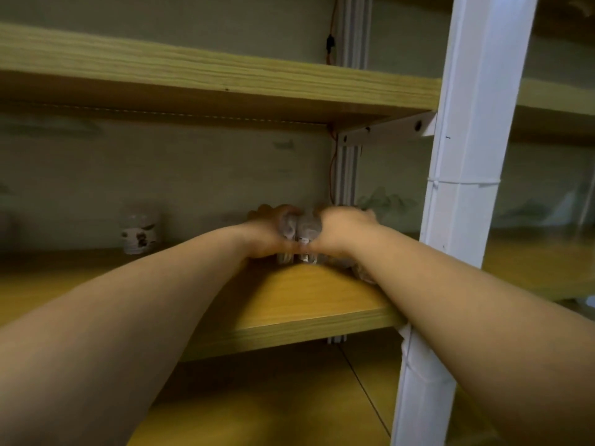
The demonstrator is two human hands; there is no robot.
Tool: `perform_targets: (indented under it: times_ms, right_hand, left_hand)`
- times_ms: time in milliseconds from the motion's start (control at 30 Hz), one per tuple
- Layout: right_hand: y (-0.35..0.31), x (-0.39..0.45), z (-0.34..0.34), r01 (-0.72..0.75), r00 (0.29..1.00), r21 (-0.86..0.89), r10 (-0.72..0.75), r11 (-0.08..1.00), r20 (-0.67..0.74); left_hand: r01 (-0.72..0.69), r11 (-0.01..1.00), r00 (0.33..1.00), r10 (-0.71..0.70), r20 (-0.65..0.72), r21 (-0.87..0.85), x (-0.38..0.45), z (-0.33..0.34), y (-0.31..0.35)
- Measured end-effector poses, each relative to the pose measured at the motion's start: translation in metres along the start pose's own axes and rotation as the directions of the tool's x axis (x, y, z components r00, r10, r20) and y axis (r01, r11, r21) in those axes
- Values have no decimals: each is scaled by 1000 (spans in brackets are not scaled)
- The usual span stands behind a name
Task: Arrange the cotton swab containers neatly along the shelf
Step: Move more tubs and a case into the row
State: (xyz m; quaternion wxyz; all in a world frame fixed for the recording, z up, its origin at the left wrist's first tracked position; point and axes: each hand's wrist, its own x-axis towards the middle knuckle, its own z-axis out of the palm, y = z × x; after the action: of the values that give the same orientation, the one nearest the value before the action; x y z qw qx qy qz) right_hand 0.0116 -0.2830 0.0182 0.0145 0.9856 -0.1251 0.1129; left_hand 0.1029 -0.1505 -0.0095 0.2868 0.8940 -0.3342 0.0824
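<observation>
A: Where are the hands?

B: Both reach deep onto the wooden shelf [306, 294], just left of the white post [463, 188]. The left hand [267, 233] is wrapped around one clear tub [287, 231], and the right hand [341, 230] is wrapped around a second tub [308, 233].

A: Are the two tubs touching?

B: They stand side by side, pressed close together, bases on the board. It is blurred, so I cannot tell whether a gap remains.

A: Any others?

B: One more labelled tub [140, 228] stands upright far to the left of the post, near the back wall [193, 175], well apart from the pair.
</observation>
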Motion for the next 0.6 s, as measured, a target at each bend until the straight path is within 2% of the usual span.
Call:
perform_targets:
  times_ms: [100,200,300,333,400,467,533,600]
  right_hand:
    - [-2,3,-2,21,999,27,-21,999,28]
    - [-5,5,0,10,1000,41,-11,999,2]
    - [-11,4,0,-15,1000,47,17,999,-26]
    - [-12,4,0,-12,999,68,16,998,-50]
    - [-15,5,0,15,993,220,11,975,-115]
    - [-23,-3,-1,88,979,536,27,840,-203]
    - [-36,-17,-1,182,961,813,74,553,-265]
    - [-53,-32,-1,169,979,957,73,235,-191]
  left_hand:
    - [37,999,999,-36,28,-18,-8,-10,-5]
    - [69,964,998,-66,20,-255,-18,-21,-13]
    - [132,863,990,-138,23,-488,-38,-35,-19]
    - [131,801,989,-142,27,-584,-46,-40,-19]
    - [122,662,988,-152,27,-739,-64,-54,-19]
    - [104,592,984,-180,-6,-799,-85,-70,-20]
    - [94,542,981,-195,-16,-835,-108,-86,-23]
    - [83,475,980,-199,-15,-876,-134,-102,-28]
